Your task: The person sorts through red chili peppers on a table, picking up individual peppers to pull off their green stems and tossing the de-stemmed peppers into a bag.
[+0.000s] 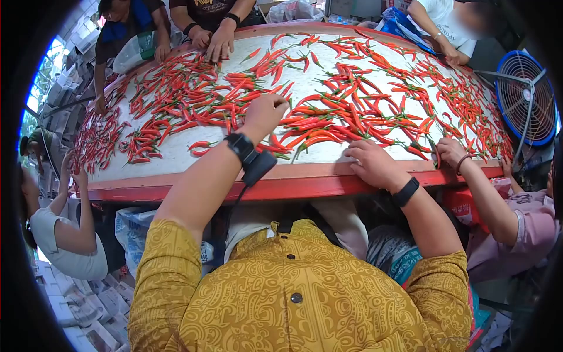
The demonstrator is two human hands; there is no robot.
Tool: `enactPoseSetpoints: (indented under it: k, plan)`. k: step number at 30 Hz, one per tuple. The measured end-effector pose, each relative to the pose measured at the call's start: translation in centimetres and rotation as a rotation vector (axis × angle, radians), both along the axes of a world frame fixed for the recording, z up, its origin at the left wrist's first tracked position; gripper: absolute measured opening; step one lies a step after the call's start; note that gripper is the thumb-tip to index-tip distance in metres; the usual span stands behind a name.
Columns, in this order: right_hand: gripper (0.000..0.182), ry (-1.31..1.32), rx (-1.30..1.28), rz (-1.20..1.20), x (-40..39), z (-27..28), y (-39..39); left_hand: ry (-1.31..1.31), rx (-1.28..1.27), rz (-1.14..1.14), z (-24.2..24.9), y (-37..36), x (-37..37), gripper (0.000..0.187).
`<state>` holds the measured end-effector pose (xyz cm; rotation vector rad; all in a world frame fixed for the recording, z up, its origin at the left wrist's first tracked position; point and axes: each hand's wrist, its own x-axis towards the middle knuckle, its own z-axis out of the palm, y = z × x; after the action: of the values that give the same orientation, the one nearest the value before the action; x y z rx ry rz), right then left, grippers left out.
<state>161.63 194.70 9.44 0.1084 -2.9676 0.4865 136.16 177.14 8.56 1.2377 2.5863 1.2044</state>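
Red chili peppers [319, 125] with green stems lie in loose heaps over a white tabletop [176, 167]. My left hand [265, 114] is over the near middle of the spread, its fingers curled together and partly turned from view; what they hold, if anything, is hidden. My right hand [376, 165] lies at the table's near edge, fingers apart, with its fingertips beside the closest peppers. A black device [249, 157] is strapped to my left wrist, and a dark band [406, 191] circles the right one.
Another person's hand [450, 154] touches peppers just right of my right hand. More people's hands [218, 41] reach in from the far side and the left. A raised red rim [293, 186] edges the table. A blue fan [526, 97] stands at right.
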Motion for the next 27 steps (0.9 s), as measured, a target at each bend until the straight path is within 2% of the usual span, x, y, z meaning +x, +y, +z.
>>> enactPoseSetpoints:
  k: [3,4,6,11,13,15,18,19,21,22,24,25,27]
  plan:
    - [0.026,-0.061,-0.066,-0.015,1.8,0.7,0.6,0.136,-0.268,0.039,-0.5,3.7,-1.3,0.025]
    - [0.026,-0.043,-0.079,0.01,2.3,0.6,1.0,0.136,-0.263,0.036,-0.9,4.4,-1.5,0.025]
    - [0.025,-0.023,-0.104,0.03,3.5,0.7,1.8,0.288,-0.493,0.127,-1.7,5.7,-1.8,0.022]
    - [0.026,-0.065,-0.153,-0.007,5.9,1.9,4.3,0.316,-0.489,0.223,-2.7,7.2,-2.9,0.017]
    - [0.027,-0.114,-0.19,-0.013,6.3,1.9,5.7,0.267,-0.607,0.071,-1.0,6.4,-1.8,0.019]
    - [0.025,-0.104,-0.165,-0.052,6.3,1.5,7.4,0.194,-0.586,0.029,0.1,5.1,-0.7,0.019]
    - [0.025,-0.08,-0.059,-0.052,6.6,1.6,9.7,0.084,-0.015,-0.019,0.3,2.5,0.5,0.017]
    - [0.026,-0.042,-0.008,-0.075,6.8,1.4,10.5,0.088,-0.022,-0.016,0.4,1.6,0.4,0.017]
    - [0.027,-0.067,-0.054,-0.088,6.9,1.5,11.6,-0.52,0.384,0.104,0.6,-0.2,0.0,0.013]
    - [0.028,-0.102,-0.095,-0.088,7.0,1.9,11.9,-0.52,0.382,0.113,0.6,-1.1,-0.7,0.013]
    - [0.028,-0.133,-0.14,-0.056,7.2,2.2,12.3,-0.874,0.774,0.052,1.0,-2.1,-1.6,0.019]
    - [0.028,-0.134,-0.141,-0.05,7.3,2.3,12.5,-0.872,0.775,0.058,1.2,-1.9,-1.4,0.019]
    - [0.029,-0.15,-0.159,-0.013,7.6,2.5,12.9,-1.124,1.04,0.242,1.8,-1.5,-1.1,0.023]
